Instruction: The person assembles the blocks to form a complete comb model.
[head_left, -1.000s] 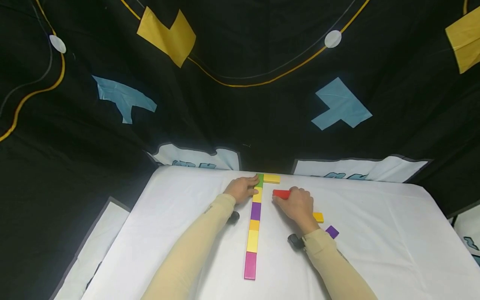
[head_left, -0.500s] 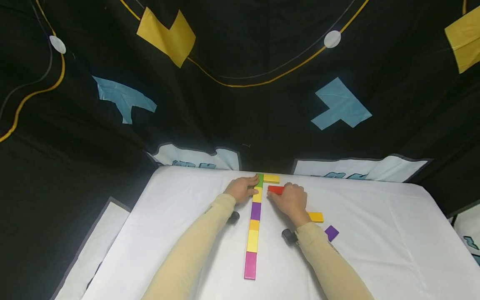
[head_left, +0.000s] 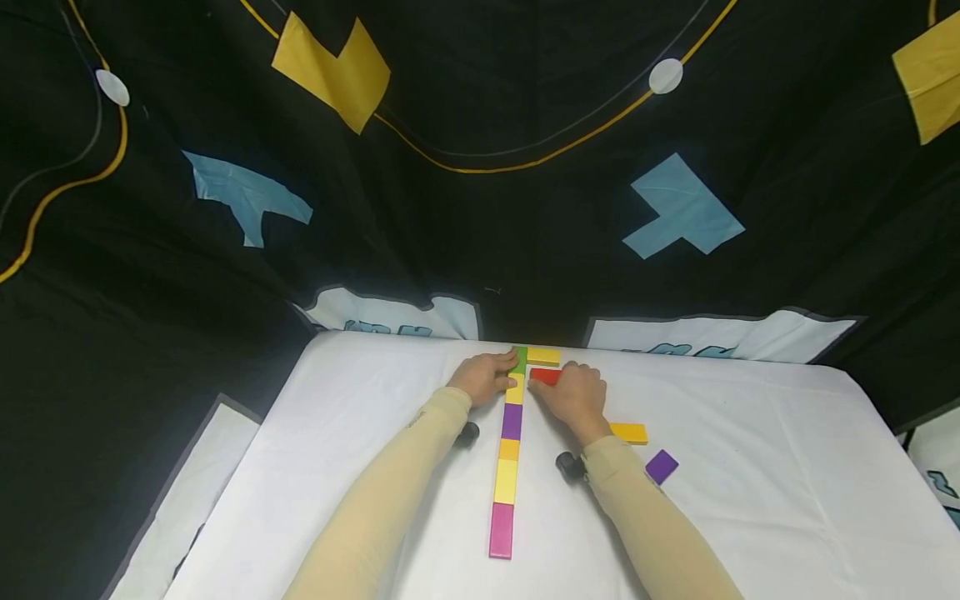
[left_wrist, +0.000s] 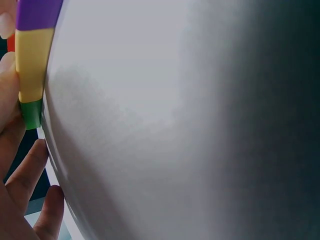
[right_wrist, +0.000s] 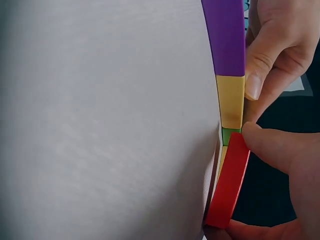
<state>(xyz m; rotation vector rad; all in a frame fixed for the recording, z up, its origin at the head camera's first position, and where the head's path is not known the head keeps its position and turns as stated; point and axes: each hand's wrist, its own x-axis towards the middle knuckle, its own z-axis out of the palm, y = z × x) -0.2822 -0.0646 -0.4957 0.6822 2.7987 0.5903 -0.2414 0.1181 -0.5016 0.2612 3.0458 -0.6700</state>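
A row of coloured blocks runs down the white table, from a green block [head_left: 521, 357] at the far end through a yellow block [head_left: 516, 389] and a purple block [head_left: 511, 422] to a pink block [head_left: 501, 531] nearest me. My left hand [head_left: 480, 379] rests along its left side, fingertips at the green block and thumb at the yellow one. Another yellow block [head_left: 543, 357] points right from the green block. Just below that one, my right hand [head_left: 576, 396] pinches a red block [right_wrist: 229, 182] between thumb and fingers, its left end close to the row.
To the right lie a loose orange block [head_left: 628, 433] and a loose purple block [head_left: 662, 467], beside the right forearm. A black patterned cloth [head_left: 480, 242] hangs behind the far edge of the white-covered table [head_left: 787, 467].
My right hand has moved left and slightly away from me with the red block, bringing it near the row. More of the orange block now shows. The left hand has stayed put.
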